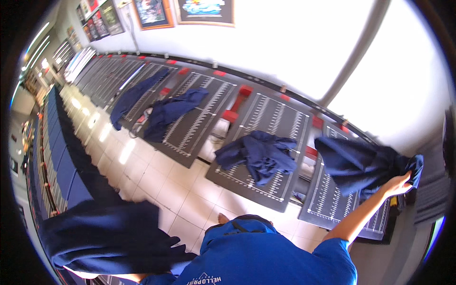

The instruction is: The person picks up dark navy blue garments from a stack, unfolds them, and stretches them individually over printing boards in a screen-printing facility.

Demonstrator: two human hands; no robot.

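My right hand [398,186], stretched out to the right, is closed on the edge of a navy garment [356,161]. Most of that cloth spreads across the rightmost dark board. At lower left, a large bundle of navy cloth [109,232] lies over my left arm [135,276]. The bundle covers my left hand's fingers, so their state is hidden. A crumpled navy garment [259,154] rests on the board [266,114] in front of me. Farther left, another navy garment [173,111] and a long navy piece [137,95] lie across two more boards.
Dark boards with white ruler marks line a rail [190,61] along the white wall. Red brackets [237,102] sit between them. A tiled floor aisle [147,175] separates this row from another at left, covered with navy cloth [61,156]. Framed pictures [205,10] hang above.
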